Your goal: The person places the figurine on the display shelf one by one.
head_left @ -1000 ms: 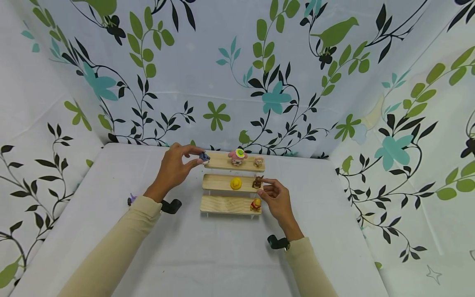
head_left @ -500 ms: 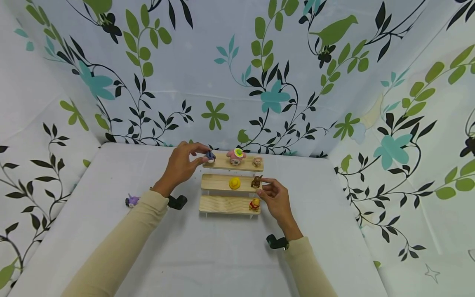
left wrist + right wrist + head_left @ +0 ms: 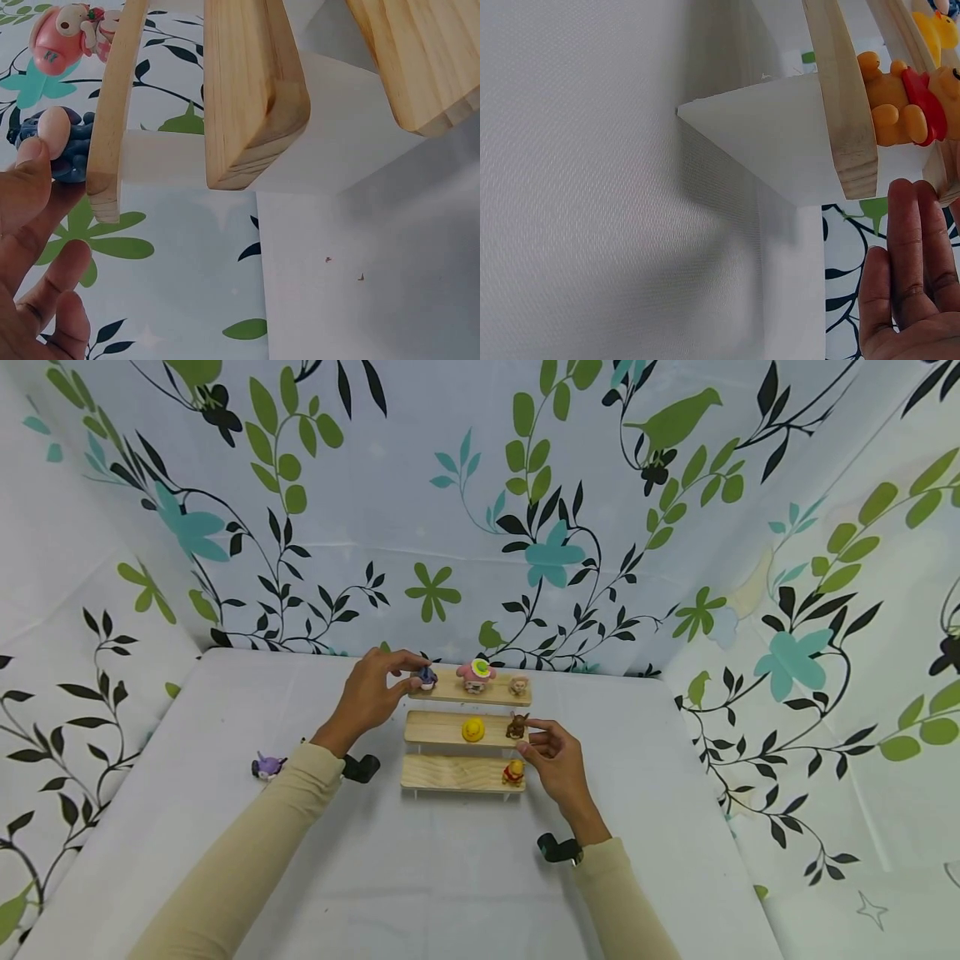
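My left hand (image 3: 371, 693) pinches a small blue figurine (image 3: 427, 677) at the left end of the top wooden shelf (image 3: 450, 687). In the left wrist view, the thumb lies against the pale belly of the blue figurine (image 3: 67, 142). My right hand (image 3: 557, 760) is at the right end of the middle shelf (image 3: 435, 728), its thumb and index finger by a brown long-eared figurine (image 3: 516, 727); whether they grip it or the shelf end is unclear. In the right wrist view, several fingers of the right hand (image 3: 911, 285) extend beside a bear figurine in red (image 3: 911, 109).
The top shelf also bears a pink figurine (image 3: 475, 677) and a small beige one (image 3: 519, 686). A yellow figurine (image 3: 472, 729) sits mid-shelf below. The bear is on the right of the bottom shelf (image 3: 450, 772). Beside the left sleeve, a purple figurine (image 3: 267, 766) lies on the white table (image 3: 450, 877).
My left hand has moved right and brought the blue figurine onto the left end of the top shelf. The purple figurine shows more fully. The right hand has stayed in place.
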Demonstrator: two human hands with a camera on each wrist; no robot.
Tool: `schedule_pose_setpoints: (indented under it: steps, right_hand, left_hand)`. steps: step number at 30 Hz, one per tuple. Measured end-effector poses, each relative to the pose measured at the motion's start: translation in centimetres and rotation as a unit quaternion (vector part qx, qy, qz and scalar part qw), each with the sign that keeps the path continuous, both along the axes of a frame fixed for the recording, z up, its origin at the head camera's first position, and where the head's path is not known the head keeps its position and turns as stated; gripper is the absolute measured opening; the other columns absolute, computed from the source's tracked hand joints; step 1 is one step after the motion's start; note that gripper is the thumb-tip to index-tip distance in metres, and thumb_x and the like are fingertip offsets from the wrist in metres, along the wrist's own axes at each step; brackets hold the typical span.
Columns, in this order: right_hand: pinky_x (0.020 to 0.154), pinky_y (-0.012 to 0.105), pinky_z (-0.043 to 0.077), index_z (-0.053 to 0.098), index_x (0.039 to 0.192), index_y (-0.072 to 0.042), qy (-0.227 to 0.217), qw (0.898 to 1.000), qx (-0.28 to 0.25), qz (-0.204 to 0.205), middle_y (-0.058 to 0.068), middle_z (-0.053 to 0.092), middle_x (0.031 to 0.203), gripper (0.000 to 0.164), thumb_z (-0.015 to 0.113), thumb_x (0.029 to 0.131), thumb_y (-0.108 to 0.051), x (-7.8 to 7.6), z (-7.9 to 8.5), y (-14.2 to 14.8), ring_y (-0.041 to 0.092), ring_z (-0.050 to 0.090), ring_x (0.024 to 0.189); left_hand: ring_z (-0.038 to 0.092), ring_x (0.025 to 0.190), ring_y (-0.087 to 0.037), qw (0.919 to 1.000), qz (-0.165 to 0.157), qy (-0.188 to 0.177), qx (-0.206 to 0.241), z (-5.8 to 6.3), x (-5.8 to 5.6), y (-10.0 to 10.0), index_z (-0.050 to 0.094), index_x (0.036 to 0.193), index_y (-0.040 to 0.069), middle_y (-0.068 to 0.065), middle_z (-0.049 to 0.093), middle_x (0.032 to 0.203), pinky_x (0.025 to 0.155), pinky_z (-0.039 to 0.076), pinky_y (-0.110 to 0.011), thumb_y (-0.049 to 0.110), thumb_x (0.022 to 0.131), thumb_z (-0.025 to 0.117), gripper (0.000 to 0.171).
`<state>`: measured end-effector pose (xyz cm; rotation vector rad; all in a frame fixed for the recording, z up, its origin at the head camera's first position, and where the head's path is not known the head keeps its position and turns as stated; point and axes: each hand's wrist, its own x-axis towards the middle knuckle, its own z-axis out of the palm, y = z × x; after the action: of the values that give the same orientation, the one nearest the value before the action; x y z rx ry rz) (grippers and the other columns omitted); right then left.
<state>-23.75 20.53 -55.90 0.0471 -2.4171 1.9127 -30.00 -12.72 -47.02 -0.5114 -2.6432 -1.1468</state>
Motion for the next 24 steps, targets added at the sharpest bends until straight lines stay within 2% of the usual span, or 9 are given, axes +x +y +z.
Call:
schedule_pose_setpoints:
  steps: [9,18,21,24]
  right_hand:
    - [0.079,0.021,0.059,0.071,0.133,-0.017,-0.006,1.0,0.0,0.0,0.02,0.07,0.112,0.04,0.082,0.095,-0.025,0.03,0.11,-0.11,0.016,0.069,0.09]
    - [0.08,0.025,0.061,0.071,0.133,-0.018,-0.002,1.0,0.001,0.005,0.02,0.071,0.111,0.04,0.083,0.095,-0.025,0.05,0.2,-0.09,0.017,0.07,0.089]
    - [0.08,0.024,0.061,0.07,0.133,-0.018,-0.002,1.0,0.0,0.005,0.02,0.071,0.111,0.041,0.083,0.095,-0.024,0.09,0.32,-0.11,0.017,0.07,0.09]
    - [0.08,0.026,0.061,0.071,0.133,-0.019,-0.003,1.0,-0.001,0.005,0.02,0.07,0.111,0.04,0.082,0.095,-0.023,0.13,0.4,-0.09,0.018,0.07,0.09]
  left_hand:
    - [0.062,0.112,-0.034,0.9997,-0.018,-0.001,0.016,-0.16,-0.12,-0.1,0.075,0.131,0.016,-0.01,0.077,0.125,0.099,0.049,-0.057,0.012,0.098,0.076,0.033]
    - [0.061,0.117,-0.036,0.9988,-0.034,0.003,0.034,-0.34,-0.28,-0.14,0.073,0.133,0.011,-0.011,0.077,0.13,0.119,0.037,-0.059,0.007,0.097,0.077,0.037]
    - [0.061,0.117,-0.036,0.9989,-0.033,0.009,0.031,-0.34,-0.2,-0.15,0.072,0.135,0.012,-0.01,0.077,0.131,0.118,0.038,-0.059,0.009,0.097,0.077,0.038]
    - [0.061,0.114,-0.034,0.9992,-0.029,0.012,0.026,-0.3,0.0,-0.35,0.072,0.136,0.014,-0.008,0.077,0.131,0.107,0.044,-0.056,0.012,0.097,0.077,0.039]
